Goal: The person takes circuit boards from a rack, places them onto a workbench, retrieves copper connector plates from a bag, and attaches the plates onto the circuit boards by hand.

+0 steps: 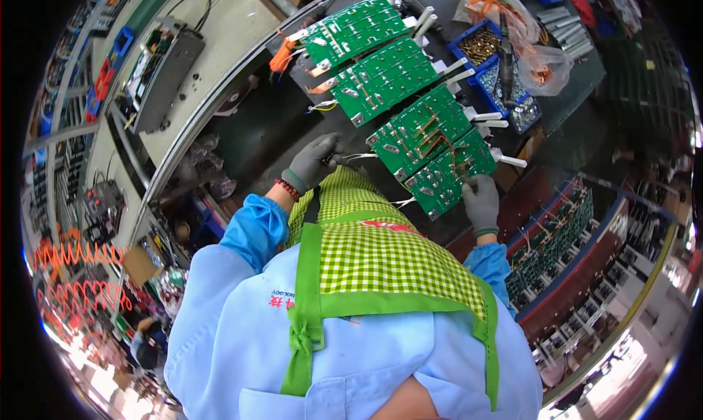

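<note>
Four green circuit boards [432,189] lie slantwise in a row on the dark surface [578,79], ends toward the wearer, presumably so each stays reachable. Right hand [481,204], grey-gloved, fingers curled in at the nearest board's edge, perhaps steadying it; whether this grip pinches anything, I cannot tell. Left hand [317,160] hangs half-curled near the pale wires [359,156]; contents of that grip hidden from me. Blue bins [485,100] of small metal parts sit just beyond the boards, likely for easy picking.
</note>
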The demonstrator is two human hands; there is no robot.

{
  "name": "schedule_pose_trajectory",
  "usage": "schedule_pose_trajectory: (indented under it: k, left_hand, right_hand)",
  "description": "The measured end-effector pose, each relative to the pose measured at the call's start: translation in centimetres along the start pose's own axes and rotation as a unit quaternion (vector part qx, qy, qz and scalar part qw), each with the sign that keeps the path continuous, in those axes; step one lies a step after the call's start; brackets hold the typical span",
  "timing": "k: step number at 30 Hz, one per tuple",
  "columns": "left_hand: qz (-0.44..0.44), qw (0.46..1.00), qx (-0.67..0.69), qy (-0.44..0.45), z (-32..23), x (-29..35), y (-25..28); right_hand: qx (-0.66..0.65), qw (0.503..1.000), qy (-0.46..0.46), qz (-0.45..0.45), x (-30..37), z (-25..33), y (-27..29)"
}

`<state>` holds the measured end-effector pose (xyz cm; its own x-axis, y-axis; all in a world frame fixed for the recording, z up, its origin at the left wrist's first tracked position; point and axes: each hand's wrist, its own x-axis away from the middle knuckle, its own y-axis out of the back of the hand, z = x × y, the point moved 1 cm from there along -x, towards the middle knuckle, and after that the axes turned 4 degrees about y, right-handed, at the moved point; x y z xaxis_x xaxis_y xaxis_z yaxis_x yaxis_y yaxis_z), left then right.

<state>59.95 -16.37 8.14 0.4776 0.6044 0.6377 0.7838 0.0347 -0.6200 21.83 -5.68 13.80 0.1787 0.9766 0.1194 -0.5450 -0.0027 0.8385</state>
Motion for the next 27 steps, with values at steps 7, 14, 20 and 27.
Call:
schedule_pose_trajectory:
  k: [7,14,20,27]
  left_hand:
    - [-0.097,0.986,-0.134,-0.027,0.9,-1.0,0.6]
    - [-0.071,0.996,0.037,-0.046,1.7,-3.3,-0.4]
    - [-0.063,0.988,0.140,-0.024,1.8,-2.1,-1.3]
    - [-0.037,0.995,0.096,0.019,2.0,-4.0,-1.2]
  right_hand:
    - [-0.116,0.992,0.040,-0.043,-2.0,4.4,3.7]
    - [-0.111,0.984,0.126,-0.064,-4.4,9.0,2.3]
    - [-0.103,0.979,0.036,-0.173,-2.0,2.9,-0.3]
    - [0.027,0.994,0.017,-0.107,1.1,1.0,-2.4]
